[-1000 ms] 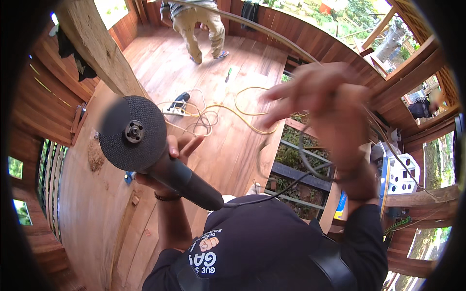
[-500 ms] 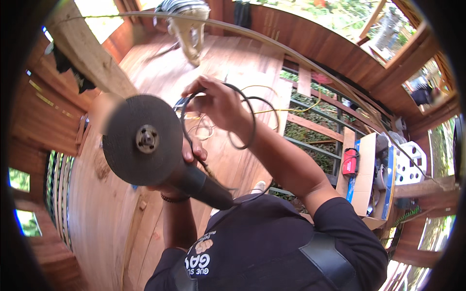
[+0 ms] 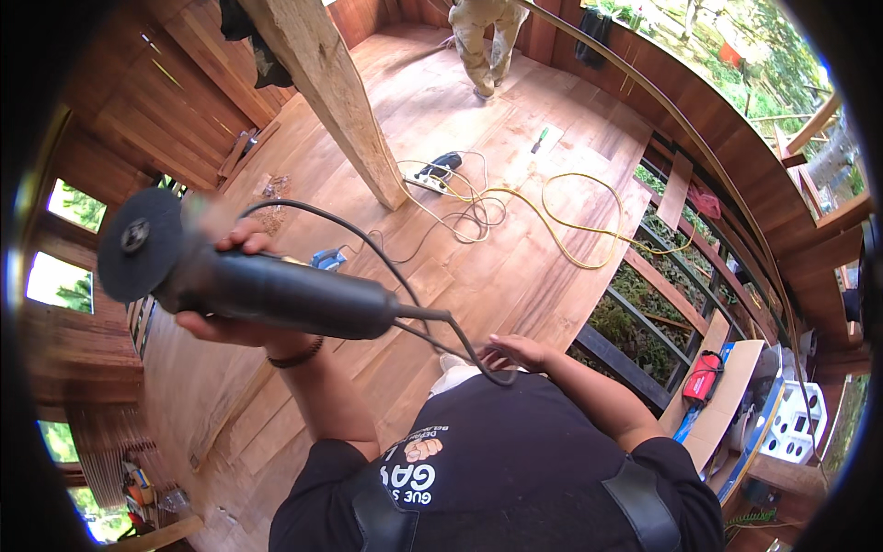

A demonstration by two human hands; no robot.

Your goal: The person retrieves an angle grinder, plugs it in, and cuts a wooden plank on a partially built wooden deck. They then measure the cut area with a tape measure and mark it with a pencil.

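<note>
A black angle grinder (image 3: 294,296) with a dark round disc (image 3: 140,245) is held up on the left. My left hand (image 3: 225,327) is closed round its front part, fingers showing above and below the body. From the grinder's rear end a black power cord (image 3: 425,313) comes out and loops down in front of my shirt; another stretch of it arcs behind the tool. My right hand (image 3: 515,352) is low before my belly, beside the cord loop, its fingers partly stretched. Whether it touches the cord I cannot tell.
A wooden post (image 3: 336,101) rises ahead. On the plank floor lie a power strip (image 3: 428,181), a yellow cord (image 3: 589,262), a green-handled tool (image 3: 541,138) and a blue tool (image 3: 327,259). Open joists (image 3: 635,313) and a cardboard box (image 3: 722,405) are at right. Another person (image 3: 483,41) stands far off.
The grinder has swung left and turned more sideways in my left hand. My right hand has dropped from the raised cord loops to my belly. The view has shifted, showing more floor.
</note>
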